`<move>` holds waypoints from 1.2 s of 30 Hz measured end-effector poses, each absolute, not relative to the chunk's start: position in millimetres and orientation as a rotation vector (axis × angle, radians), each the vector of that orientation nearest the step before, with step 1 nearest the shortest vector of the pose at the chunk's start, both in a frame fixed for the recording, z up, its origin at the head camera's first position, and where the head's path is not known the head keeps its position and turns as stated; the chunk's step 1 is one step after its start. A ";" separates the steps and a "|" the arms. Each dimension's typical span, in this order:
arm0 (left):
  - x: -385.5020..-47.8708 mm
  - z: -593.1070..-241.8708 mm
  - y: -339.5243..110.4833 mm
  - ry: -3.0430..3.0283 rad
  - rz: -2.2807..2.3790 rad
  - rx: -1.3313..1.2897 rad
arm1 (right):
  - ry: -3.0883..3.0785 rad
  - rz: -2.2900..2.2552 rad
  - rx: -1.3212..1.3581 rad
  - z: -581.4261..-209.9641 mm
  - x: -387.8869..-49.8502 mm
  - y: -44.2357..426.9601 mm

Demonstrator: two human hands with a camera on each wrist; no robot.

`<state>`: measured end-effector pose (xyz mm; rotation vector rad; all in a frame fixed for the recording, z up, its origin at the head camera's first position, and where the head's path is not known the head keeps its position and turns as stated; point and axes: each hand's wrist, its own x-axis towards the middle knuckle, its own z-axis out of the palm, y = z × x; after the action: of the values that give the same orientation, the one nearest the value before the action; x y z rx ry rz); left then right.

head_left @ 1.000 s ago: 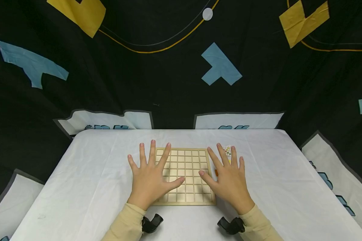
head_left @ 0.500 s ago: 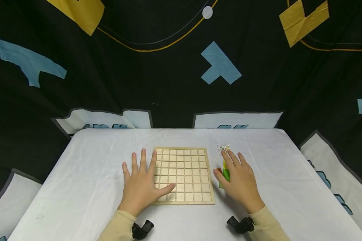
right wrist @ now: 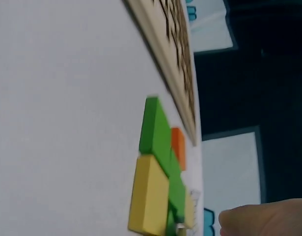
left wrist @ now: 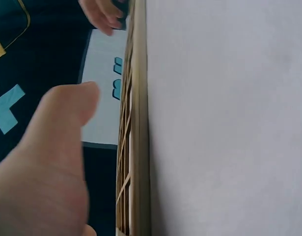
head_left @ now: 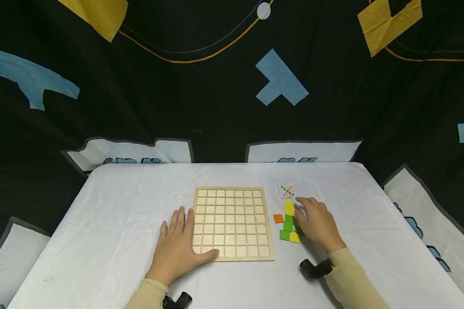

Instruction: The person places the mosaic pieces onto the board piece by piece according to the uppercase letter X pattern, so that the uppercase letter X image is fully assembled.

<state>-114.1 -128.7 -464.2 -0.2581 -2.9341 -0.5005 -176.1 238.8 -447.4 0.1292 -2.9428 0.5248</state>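
Observation:
A square wooden grid board [head_left: 232,223] lies on the table with bare cells. My left hand [head_left: 178,249] is at its lower left corner, fingers straight and thumb spread along the front edge. To the right of the board sit flat square tiles: an orange tile [head_left: 278,218], yellow tiles [head_left: 289,207] and several green tiles [head_left: 284,235]. Over the right side of this cluster is my right hand [head_left: 318,223], fingers loosely bent, index tip near a small printed grid card [head_left: 287,191]. No tile shows in its grasp; the hand partly hides some tiles.
A white cloth covers the table [head_left: 100,223]. Behind it hangs a black curtain [head_left: 201,98] with blue and yellow patches. Each wrist wears a black camera mount [head_left: 316,269].
My right hand has moved right from over the board to the tiles, and its spread fingers have bent. My left hand has slid left and toward me, uncovering more of the board.

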 end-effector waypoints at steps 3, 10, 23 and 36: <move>-113.2 -471.0 -130.1 -2.948 -0.544 -0.272 | -3.000 0.533 0.094 -451.5 -185.4 239.8; -111.3 -483.1 -130.7 -2.954 -0.655 -0.305 | -3.050 0.551 0.056 -458.0 -199.8 239.5; -106.7 -488.6 -130.6 -2.943 -0.653 -0.342 | -3.006 0.742 0.011 -460.3 -210.7 241.0; -107.5 -494.2 -127.1 -2.905 -0.617 -0.334 | -2.956 0.998 0.220 -435.0 -222.2 191.7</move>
<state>-107.5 -127.1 -494.2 -0.3336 -2.9054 -0.6166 -222.2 191.7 -435.0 0.2202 -2.9561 0.9978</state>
